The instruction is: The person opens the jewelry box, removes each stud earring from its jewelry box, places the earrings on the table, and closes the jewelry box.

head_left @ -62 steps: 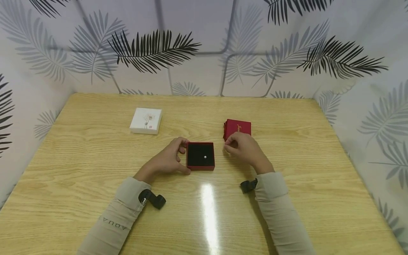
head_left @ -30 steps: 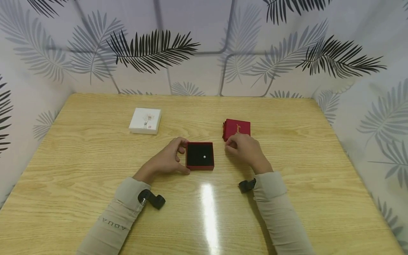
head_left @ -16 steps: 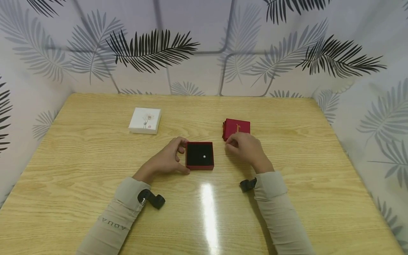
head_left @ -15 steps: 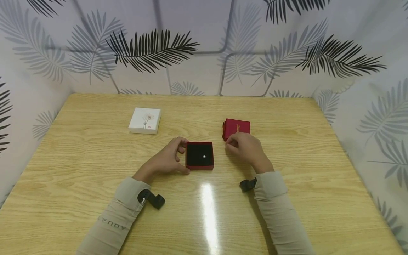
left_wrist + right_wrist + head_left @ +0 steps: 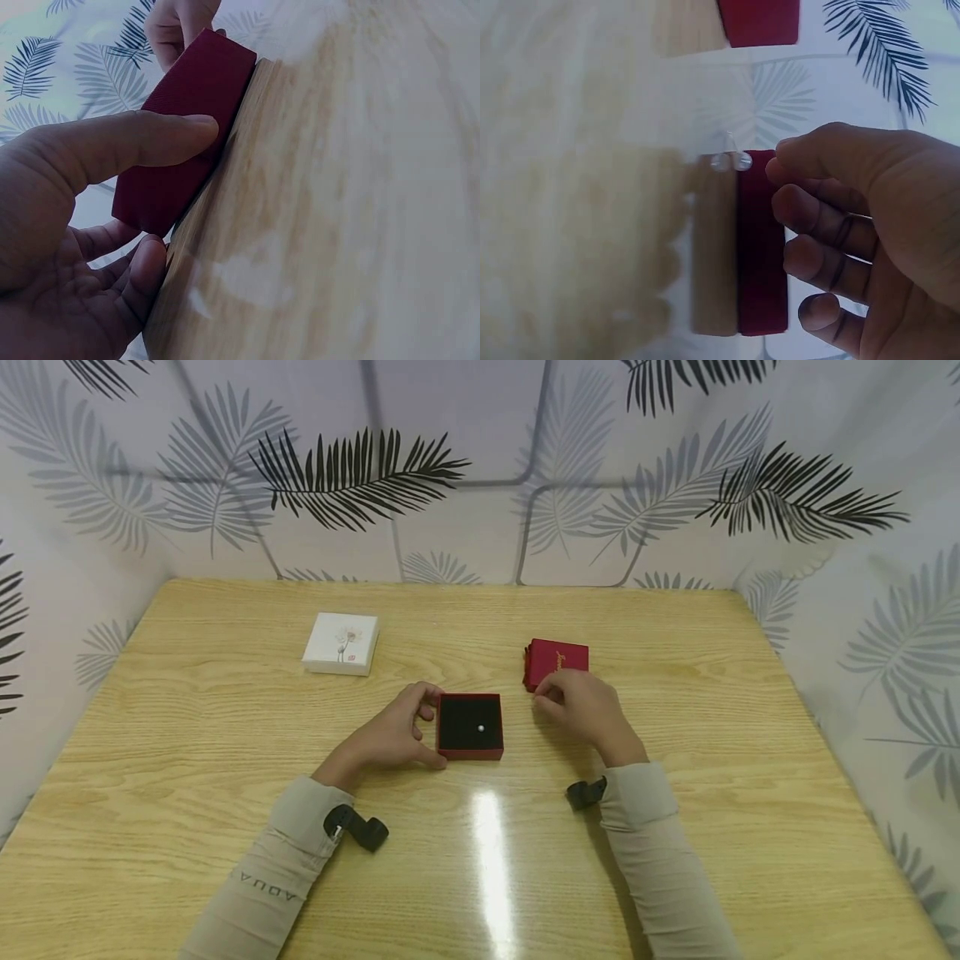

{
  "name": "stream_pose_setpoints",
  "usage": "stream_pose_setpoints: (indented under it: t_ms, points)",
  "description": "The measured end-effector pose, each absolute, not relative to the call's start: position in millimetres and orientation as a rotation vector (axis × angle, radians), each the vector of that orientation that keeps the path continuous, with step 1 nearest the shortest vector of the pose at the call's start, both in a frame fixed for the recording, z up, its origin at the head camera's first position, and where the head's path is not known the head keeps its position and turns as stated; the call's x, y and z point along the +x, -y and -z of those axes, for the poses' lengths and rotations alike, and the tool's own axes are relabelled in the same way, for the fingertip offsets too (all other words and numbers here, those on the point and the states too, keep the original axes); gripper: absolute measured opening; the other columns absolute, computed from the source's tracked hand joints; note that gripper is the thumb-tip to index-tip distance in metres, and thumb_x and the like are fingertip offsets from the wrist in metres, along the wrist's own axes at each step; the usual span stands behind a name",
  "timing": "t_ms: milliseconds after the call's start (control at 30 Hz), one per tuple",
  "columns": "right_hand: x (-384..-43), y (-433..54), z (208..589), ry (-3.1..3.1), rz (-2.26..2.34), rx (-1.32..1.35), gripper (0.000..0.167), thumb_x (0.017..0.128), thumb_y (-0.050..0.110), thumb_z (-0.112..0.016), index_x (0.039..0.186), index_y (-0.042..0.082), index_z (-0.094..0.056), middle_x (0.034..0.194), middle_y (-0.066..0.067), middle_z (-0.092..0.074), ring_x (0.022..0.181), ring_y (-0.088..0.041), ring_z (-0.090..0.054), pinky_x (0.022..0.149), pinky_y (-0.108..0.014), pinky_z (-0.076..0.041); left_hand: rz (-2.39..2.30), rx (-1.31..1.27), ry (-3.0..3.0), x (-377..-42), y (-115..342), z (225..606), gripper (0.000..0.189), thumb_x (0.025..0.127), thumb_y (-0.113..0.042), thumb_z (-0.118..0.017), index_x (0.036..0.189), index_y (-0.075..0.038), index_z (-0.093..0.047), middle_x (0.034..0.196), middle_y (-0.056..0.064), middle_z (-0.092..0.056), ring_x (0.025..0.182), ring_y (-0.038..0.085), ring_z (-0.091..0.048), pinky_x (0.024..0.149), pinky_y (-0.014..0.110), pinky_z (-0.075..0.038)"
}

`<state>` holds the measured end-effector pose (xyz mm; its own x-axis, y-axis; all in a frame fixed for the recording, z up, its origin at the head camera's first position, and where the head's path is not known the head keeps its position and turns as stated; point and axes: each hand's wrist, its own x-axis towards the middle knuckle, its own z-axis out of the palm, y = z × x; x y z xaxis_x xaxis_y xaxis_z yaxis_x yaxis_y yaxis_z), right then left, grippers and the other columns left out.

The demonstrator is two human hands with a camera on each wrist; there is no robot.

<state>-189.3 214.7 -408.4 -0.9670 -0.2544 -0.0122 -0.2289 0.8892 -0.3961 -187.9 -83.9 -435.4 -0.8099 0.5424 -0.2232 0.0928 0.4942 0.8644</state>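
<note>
Thumb and fingers of the left hand (image 5: 386,735), spread fairly wide, gripped the left end of the open red jewellery box (image 5: 470,755), the thumb on its near side and the fingertips at its far left corner. That box sat at the middle of the wood-grain table (image 5: 675,693), fitted with a black insert (image 5: 459,717). One white pearl-like stud (image 5: 481,728) showed on the insert, right of its centre.

To the right of the open box was the right hand (image 5: 588,712), thumb and forefinger brought together and the other fingers curled. Just beside those fingertips, the right wrist view showed a small bead-ended piece (image 5: 742,160); a second round shape next to it could have been its reflection, and whether the hand had hold of it could not be told.

A gold-lettered red lid (image 5: 543,662) lay beyond the open box and to its right, partly covered by the right hand. Beyond it to the left sat a white box (image 5: 341,643) printed with a flower. Beige sleeves (image 5: 645,835) and black wrist cameras (image 5: 367,833) were nearer the person than the open box, and a leaf-printed backdrop (image 5: 465,543) rose behind everything.
</note>
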Motion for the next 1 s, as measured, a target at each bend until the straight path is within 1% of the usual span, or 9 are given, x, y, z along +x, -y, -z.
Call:
stream_pose_setpoints:
  t_ms: [233,500,700,867,1000]
  points:
    - [-188.0,-213.1,402.4,-2.995,0.750,-0.439,0.013,0.092,0.020,-0.071,0.099,0.010,-0.075,0.091,-0.005,-0.072,0.081,-0.019,-0.062,0.075,-0.037,-0.052,-1.271,0.534,-2.275,-188.0,84.0,436.4,0.089,0.072,-0.014,-0.089,0.143,-0.008,-0.035,0.138,0.013,-0.044,0.112,0.025,-0.042,0.085,0.033,-0.044]
    - [-185.2,-203.5,402.6,-2.918,0.949,-0.478,0.012,0.093,0.019,-0.071,0.101,0.010,-0.073,0.094,-0.006,-0.071,0.084,-0.018,-0.061,0.077,-0.031,-0.048,-1.267,0.523,-2.269,-188.6,83.5,437.2,0.090,0.071,-0.015,-0.089,0.143,-0.011,-0.036,0.138,0.010,-0.044,0.113,0.024,-0.043,0.087,0.035,-0.045]
    - [-184.5,-196.2,402.4,-2.851,1.144,-0.539,0.011,0.091,0.017,-0.073,0.098,0.008,-0.073,0.094,-0.007,-0.065,0.086,-0.021,-0.057,0.079,-0.031,-0.048,-1.261,0.521,-2.268,-188.7,83.3,435.0,0.089,0.072,-0.014,-0.089,0.143,-0.010,-0.035,0.137,0.011,-0.043,0.113,0.024,-0.042,0.087,0.034,-0.045]
    - [-185.4,-192.2,405.3,-2.797,1.233,-0.562,0.008,0.090,0.014,-0.074,0.094,0.008,-0.073,0.100,-0.009,-0.062,0.092,-0.027,-0.053,0.083,-0.036,-0.046,-1.263,0.534,-2.270,-189.3,83.5,435.5,0.090,0.072,-0.014,-0.089,0.143,-0.008,-0.034,0.137,0.013,-0.043,0.113,0.025,-0.042,0.086,0.033,-0.045]
    - [-184.8,-189.0,407.2,-2.773,1.242,-0.574,0.006,0.090,0.013,-0.073,0.094,0.008,-0.073,0.106,-0.010,-0.062,0.098,-0.030,-0.055,0.088,-0.044,-0.049,-1.266,0.527,-2.265,-188.9,84.0,435.1,0.090,0.072,-0.014,-0.089,0.143,-0.008,-0.034,0.136,0.013,-0.043,0.113,0.025,-0.041,0.086,0.033,-0.044]
